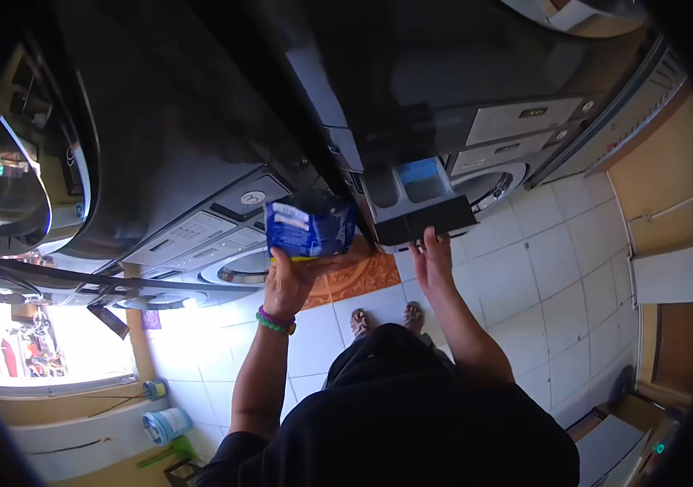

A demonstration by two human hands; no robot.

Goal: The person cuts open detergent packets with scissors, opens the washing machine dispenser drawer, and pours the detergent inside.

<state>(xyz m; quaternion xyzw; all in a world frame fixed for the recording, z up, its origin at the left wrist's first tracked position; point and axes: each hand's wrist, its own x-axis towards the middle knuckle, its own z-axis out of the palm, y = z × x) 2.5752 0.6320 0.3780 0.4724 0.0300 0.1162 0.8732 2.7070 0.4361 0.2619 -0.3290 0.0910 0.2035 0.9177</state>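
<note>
My left hand (286,280), with a purple and green bead bracelet at the wrist, grips a blue plastic pouch (310,231) from below. The pouch is held up in front of the dark machines, left of an open detergent drawer (428,219). Blue shows inside one compartment of the drawer; another compartment is pale grey. At the drawer's dark front edge is my right hand (434,264), its fingers stretched out and touching or nearly touching the front. Nothing shows in that hand. The pouch's print is too blurred to read.
Dark stacked washing machines (184,122) with grey control panels (521,122) line the far side. An orange patterned mat (363,280) lies on the white tile floor (566,268). A light blue bucket (166,426) stands at lower left, near a bright doorway. A white box-like thing (671,276) is at right.
</note>
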